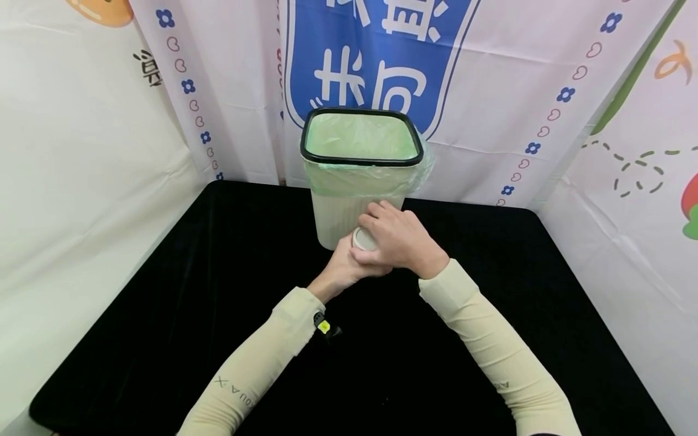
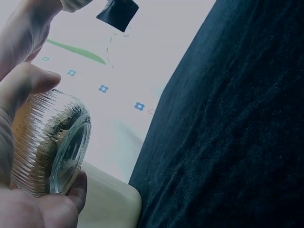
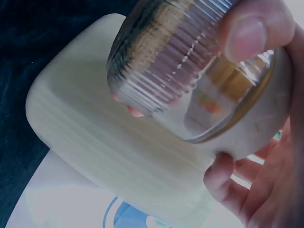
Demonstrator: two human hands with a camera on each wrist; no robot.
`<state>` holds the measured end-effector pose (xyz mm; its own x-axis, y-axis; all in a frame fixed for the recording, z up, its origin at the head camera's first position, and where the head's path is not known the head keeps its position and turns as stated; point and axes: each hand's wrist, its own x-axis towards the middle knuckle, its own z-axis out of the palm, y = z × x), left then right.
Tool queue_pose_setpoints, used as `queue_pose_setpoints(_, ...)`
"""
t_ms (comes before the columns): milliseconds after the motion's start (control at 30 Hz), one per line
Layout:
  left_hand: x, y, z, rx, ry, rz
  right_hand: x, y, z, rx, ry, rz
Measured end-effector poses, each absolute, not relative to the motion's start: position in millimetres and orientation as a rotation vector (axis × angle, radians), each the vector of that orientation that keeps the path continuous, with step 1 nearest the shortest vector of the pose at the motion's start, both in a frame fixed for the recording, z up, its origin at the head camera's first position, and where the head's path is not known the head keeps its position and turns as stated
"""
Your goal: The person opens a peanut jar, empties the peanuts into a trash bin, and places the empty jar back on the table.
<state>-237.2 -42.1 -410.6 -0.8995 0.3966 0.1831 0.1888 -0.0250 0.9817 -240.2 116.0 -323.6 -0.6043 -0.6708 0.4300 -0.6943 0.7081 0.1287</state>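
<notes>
Standing behind jar (image 2: 50,142): lined bin (image 1: 337,213)

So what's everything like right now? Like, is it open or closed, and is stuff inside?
Glass jar: some grainy stuff near its base.
Pale lid: on the jar; I can't tell how tight.
Bin: upright, open at the top.
Green bag: lining the bin, folded over its rim.
Left hand: gripping the jar.
Right hand: gripping the lid.
</notes>
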Motion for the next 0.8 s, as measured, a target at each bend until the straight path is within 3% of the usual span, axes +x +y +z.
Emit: queue_pose_setpoints(800,-236.6,-43.2,-413.8,0.578,2.124,2.056,-241.3,118.7,-320.3,1.104,-2.553,0.117)
